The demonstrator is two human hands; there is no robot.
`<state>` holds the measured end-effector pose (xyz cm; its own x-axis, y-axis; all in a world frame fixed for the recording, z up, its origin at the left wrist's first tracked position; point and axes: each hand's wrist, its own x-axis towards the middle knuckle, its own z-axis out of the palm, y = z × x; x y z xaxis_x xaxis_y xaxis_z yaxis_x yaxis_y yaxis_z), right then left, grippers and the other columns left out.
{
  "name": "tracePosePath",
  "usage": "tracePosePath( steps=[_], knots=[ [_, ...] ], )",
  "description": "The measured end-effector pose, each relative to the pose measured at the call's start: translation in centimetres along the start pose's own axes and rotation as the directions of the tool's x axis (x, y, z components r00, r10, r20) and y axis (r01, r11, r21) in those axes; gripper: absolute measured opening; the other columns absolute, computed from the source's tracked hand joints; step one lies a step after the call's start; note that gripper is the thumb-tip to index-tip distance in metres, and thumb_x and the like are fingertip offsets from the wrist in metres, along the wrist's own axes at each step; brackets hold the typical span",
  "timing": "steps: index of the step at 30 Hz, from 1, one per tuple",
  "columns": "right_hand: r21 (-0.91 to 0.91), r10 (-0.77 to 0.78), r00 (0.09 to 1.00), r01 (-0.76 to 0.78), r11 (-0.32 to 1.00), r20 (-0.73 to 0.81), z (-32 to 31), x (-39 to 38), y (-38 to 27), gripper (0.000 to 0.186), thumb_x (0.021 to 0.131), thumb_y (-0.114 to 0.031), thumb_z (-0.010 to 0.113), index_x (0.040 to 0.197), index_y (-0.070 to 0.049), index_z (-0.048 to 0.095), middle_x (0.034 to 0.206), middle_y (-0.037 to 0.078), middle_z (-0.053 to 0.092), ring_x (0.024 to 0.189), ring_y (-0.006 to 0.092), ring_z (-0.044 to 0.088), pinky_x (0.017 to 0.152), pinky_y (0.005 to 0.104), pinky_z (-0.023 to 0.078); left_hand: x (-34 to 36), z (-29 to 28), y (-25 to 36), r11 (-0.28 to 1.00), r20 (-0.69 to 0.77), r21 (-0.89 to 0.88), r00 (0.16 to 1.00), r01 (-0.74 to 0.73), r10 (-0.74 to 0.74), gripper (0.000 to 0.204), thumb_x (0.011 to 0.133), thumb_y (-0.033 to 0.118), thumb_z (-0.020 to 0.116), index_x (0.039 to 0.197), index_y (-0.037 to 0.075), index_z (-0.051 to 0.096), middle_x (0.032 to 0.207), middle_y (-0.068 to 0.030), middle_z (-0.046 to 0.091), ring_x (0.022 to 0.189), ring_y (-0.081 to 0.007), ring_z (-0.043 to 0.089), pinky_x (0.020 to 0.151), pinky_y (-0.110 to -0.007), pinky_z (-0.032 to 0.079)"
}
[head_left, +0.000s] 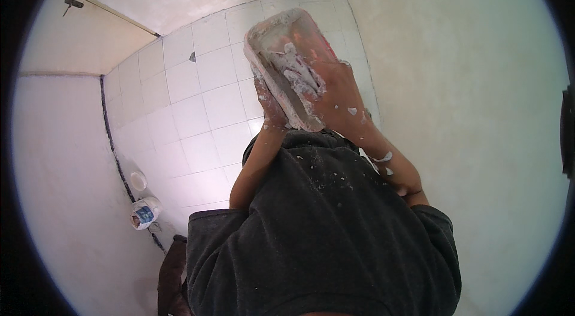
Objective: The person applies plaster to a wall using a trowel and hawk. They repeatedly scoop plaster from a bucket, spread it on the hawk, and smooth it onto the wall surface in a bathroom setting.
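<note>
Left hand (271,103) grips the rectangular tub (277,24) at its left; best hold it steady while the right hand (335,87), grip unclear, reaches inside.

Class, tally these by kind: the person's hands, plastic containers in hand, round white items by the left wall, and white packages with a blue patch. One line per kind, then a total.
Hands: 2 (left hand, right hand)
Plastic container: 1
Round white item: 1
White package with a blue patch: 1
Total: 5
</note>
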<state>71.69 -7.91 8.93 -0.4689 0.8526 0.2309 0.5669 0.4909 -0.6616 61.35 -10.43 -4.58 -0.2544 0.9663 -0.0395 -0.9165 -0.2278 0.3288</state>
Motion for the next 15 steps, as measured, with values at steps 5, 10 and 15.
tracePosePath(
  steps=[5,10,15],
  knots=[
    [0.393,0.1,0.988,-0.046,0.918,-0.119,-3.0,-1.4,3.7,0.033,0.066,-0.009,0.065,0.097,0.003,0.06,0.074,0.019,0.06,0.065,0.0357,0.057,0.061,0.035,0.045,-0.6,-0.5,-2.7,0.999,-0.092,0.05,0.995,-0.019,0.023,0.048,0.094,0.041,0.032,0.131,0.01,0.031,0.123,-0.0106,0.044,0.11,-0.0252,0.048,0.092,-0.039,0.046],
    [0.216,-0.003,0.999,-0.008,0.976,0.051,-6.4,-2.1,4.2,0.033,0.066,-0.008,0.064,0.096,0.005,0.059,0.075,0.019,0.06,0.068,0.0361,0.057,0.063,0.0336,0.046,-0.3,-0.8,-5.3,0.97,-0.227,0.235,0.967,-0.063,0.118,0.052,0.091,0.045,0.035,0.131,0.011,0.034,0.123,-0.0091,0.046,0.111,-0.0255,0.047,0.09,-0.039,0.046],
    [0.176,-0.014,1.0,0.011,0.984,0.019,-6.5,-1.5,3.0,0.038,0.065,-0.008,0.063,0.102,-0.001,0.058,0.083,0.02,0.06,0.077,0.0361,0.058,0.067,0.0387,0.046,0.6,-0.5,-5.3,0.692,-0.032,0.711,0.978,-0.123,0.206,0.041,0.094,0.033,0.036,0.129,0.011,0.033,0.12,-0.0115,0.046,0.108,-0.024,0.05,0.09,-0.037,0.046]
  ],
)
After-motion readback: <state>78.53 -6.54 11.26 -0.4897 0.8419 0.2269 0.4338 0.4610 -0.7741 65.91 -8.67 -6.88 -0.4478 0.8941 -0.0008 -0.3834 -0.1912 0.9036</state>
